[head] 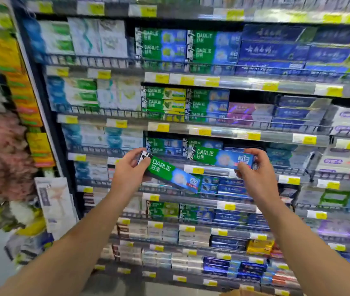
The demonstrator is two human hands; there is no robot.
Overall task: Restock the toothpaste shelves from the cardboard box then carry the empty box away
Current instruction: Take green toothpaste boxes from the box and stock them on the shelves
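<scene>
left hand (130, 167) grip: holds tilted Darlie box (173, 176) by its end | right hand (253, 165) grip: pinches level Darlie box (221, 158) at shelf rail (216, 168) | cardboard box (239, 293): corner at bottom edge | risk: end-only hold, tilted box may slip; rail may snag the insert

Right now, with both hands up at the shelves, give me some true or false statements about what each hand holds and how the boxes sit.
1. The left hand grips a green and blue Darlie toothpaste box. True.
2. That box is level. False: it tilts down to the right.
3. The right hand is empty. False: it holds a second green and blue Darlie box.
4. The second box is roughly level. True.
5. The yellow price tags hang on the shelf edges. True.
</scene>
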